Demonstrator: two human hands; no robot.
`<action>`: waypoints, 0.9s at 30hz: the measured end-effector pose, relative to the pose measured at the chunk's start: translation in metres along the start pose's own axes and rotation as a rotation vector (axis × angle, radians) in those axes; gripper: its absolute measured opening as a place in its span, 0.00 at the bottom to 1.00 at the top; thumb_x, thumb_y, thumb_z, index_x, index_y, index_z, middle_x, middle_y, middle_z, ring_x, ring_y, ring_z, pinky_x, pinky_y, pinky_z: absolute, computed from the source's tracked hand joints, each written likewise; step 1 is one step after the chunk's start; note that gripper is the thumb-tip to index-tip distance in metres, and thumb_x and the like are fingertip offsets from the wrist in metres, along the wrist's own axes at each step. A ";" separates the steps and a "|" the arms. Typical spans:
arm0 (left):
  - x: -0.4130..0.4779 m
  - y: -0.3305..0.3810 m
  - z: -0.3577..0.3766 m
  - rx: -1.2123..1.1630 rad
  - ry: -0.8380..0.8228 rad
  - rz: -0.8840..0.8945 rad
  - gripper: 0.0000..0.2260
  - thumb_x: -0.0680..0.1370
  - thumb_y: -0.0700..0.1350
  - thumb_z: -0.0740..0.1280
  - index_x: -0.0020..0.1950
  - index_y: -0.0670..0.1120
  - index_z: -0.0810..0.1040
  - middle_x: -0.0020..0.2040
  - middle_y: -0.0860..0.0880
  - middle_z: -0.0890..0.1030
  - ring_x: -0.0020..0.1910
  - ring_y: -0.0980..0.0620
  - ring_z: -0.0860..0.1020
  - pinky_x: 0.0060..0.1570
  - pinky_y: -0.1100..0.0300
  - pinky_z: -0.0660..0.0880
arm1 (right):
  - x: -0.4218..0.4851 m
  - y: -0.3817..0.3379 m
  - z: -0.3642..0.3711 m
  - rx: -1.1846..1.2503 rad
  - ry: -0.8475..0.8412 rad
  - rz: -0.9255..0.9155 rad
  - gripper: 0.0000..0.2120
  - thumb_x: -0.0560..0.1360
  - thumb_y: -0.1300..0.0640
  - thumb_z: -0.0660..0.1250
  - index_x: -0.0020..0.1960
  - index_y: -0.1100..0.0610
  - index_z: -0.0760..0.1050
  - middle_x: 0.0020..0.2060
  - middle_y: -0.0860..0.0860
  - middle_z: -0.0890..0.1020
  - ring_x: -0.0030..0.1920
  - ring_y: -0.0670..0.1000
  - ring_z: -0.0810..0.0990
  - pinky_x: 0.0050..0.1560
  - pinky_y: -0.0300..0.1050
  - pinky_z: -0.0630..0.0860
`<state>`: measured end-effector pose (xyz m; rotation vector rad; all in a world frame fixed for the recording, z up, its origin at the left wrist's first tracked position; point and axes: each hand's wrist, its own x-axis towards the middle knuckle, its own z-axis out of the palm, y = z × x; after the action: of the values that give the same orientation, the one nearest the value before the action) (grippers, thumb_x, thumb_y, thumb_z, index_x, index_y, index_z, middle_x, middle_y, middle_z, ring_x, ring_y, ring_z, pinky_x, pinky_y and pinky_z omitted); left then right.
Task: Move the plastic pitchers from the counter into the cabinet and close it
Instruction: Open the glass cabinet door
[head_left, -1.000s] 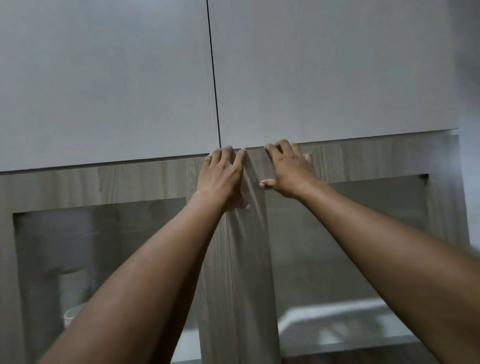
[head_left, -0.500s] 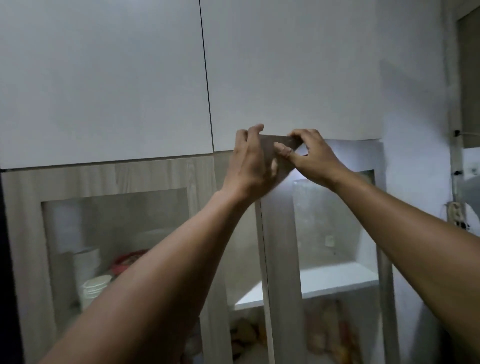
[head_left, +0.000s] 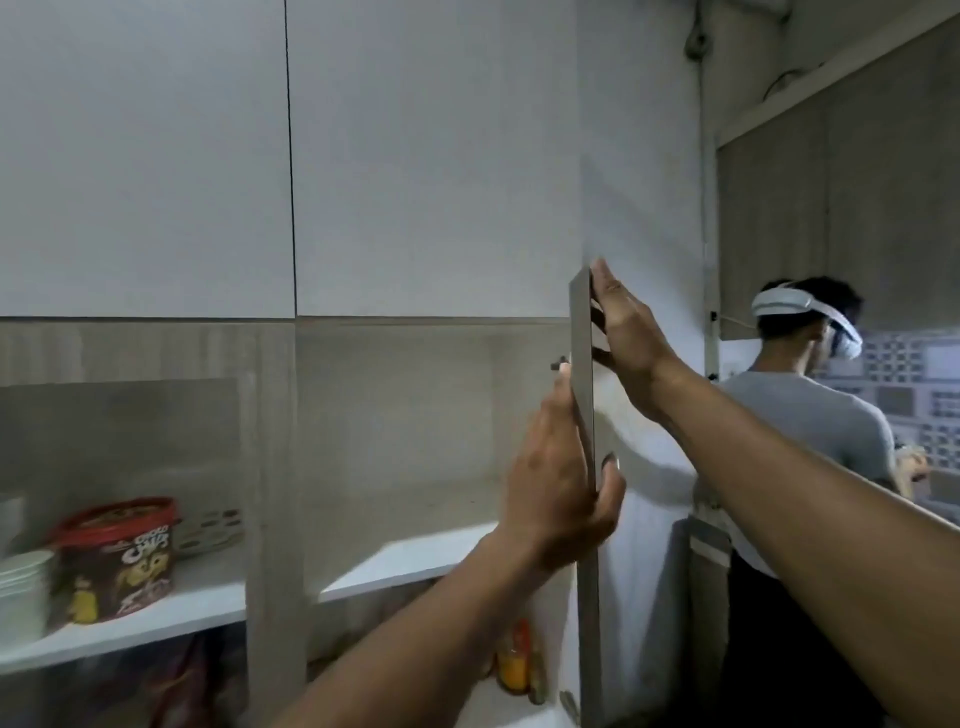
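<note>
The right cabinet door (head_left: 583, 415) stands swung wide, seen edge-on as a thin grey strip. My left hand (head_left: 558, 483) wraps that edge lower down, thumb on the outer side. My right hand (head_left: 623, 332) lies flat against the door's outer face near its top corner. Behind the door the right compartment shows a bare white shelf (head_left: 405, 564). No plastic pitcher is in view, and the counter is out of frame.
The left cabinet door (head_left: 260, 467) stays closed; through its glass I see a red-lidded cocoa tub (head_left: 122, 558) and stacked white bowls (head_left: 23, 592). Packets sit on the lower shelf (head_left: 514, 660). Another person (head_left: 800, 415) stands at the right, back turned.
The right door went from closed to fully swung out. Both hands moved right with its edge. My view turned right, bringing the other person into frame.
</note>
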<state>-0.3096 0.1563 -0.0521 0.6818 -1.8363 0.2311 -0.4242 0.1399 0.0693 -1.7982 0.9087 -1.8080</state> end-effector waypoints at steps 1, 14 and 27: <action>-0.003 0.014 0.012 -0.003 -0.025 0.023 0.41 0.76 0.53 0.65 0.82 0.46 0.45 0.78 0.44 0.63 0.73 0.49 0.67 0.71 0.56 0.68 | -0.009 -0.004 -0.016 0.020 0.016 0.022 0.28 0.77 0.32 0.54 0.59 0.53 0.78 0.53 0.53 0.83 0.52 0.52 0.82 0.57 0.53 0.78; -0.009 0.119 0.161 0.143 -0.484 0.227 0.42 0.78 0.63 0.57 0.82 0.47 0.39 0.84 0.46 0.44 0.82 0.48 0.50 0.78 0.49 0.58 | -0.096 0.018 -0.199 -0.957 0.208 -0.085 0.38 0.81 0.57 0.58 0.81 0.58 0.35 0.81 0.56 0.41 0.80 0.55 0.45 0.77 0.49 0.50; 0.036 0.119 0.314 0.208 -0.714 0.299 0.42 0.78 0.61 0.61 0.83 0.50 0.40 0.83 0.48 0.39 0.82 0.45 0.44 0.79 0.44 0.48 | -0.085 0.108 -0.334 -1.664 0.215 0.081 0.41 0.81 0.39 0.51 0.80 0.60 0.33 0.78 0.56 0.31 0.74 0.51 0.29 0.72 0.46 0.32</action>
<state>-0.6352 0.0936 -0.1159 0.6796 -2.6310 0.4168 -0.7641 0.1744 -0.0480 -2.1175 3.0403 -1.0124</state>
